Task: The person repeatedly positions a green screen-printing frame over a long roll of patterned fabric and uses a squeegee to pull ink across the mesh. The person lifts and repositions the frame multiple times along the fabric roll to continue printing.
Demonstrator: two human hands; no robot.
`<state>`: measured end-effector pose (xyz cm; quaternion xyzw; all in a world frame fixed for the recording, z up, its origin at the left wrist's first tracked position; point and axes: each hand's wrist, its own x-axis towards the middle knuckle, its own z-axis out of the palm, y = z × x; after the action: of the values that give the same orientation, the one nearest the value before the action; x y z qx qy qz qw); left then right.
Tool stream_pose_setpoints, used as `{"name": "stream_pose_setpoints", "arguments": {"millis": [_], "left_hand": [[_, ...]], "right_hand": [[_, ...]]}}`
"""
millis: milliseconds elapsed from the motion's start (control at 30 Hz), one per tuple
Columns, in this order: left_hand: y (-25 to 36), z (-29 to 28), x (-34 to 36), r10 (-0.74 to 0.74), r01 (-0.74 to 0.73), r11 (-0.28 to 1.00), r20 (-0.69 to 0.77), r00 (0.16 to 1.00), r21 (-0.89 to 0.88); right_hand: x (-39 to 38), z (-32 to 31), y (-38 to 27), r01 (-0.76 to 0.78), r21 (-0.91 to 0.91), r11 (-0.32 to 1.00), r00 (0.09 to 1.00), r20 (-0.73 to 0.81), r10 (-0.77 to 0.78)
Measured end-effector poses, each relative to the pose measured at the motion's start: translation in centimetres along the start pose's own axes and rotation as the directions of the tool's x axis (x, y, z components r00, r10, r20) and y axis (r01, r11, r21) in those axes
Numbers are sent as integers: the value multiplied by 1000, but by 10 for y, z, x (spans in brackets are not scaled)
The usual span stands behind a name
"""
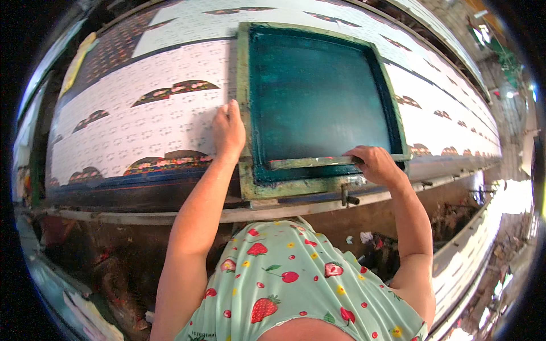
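A wooden screen frame (pixel 244 74) coated in worn green, with a dark teal mesh (pixel 318 96), lies on a long table of pale fabric. My left hand (pixel 228 129) grips the frame's left side, fingers bent at its edge. My right hand (pixel 371 165) is closed on a long squeegee bar (pixel 307 161), which lies across the near part of the screen, just inside the frame's front edge.
Pale patterned fabric (pixel 96 148) with rows of dark floral half-round shapes spreads left and right. The table has a metal front rail (pixel 142 215) with short pegs. A cluttered walkway (pixel 512 216) runs at the right; a yellow strip (pixel 79 59) lies at the far left.
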<state>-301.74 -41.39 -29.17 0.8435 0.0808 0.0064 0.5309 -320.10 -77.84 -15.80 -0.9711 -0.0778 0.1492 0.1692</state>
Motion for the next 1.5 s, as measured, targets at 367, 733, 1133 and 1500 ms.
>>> {"name": "stream_pose_setpoints", "arguments": {"millis": [367, 733, 1133, 1500], "left_hand": [[-15, 3, 0, 37, -35, 998, 39, 999, -53], [0, -4, -4, -36, 38, 997, 19, 999, -73], [10, 0, -19, -16, 47, 988, -213, 977, 145], [21, 9, -20, -60, 153, 957, -349, 935, 246]], "right_hand": [[-40, 53, -19, 30, -130, 991, 986, -160, -51], [75, 50, 33, 149, -262, 954, 891, -382, -244], [328, -20, 140, 120, -274, 954, 905, -364, -219], [388, 1, 186, 119, -395, 911, 749, -566, -344]]}}
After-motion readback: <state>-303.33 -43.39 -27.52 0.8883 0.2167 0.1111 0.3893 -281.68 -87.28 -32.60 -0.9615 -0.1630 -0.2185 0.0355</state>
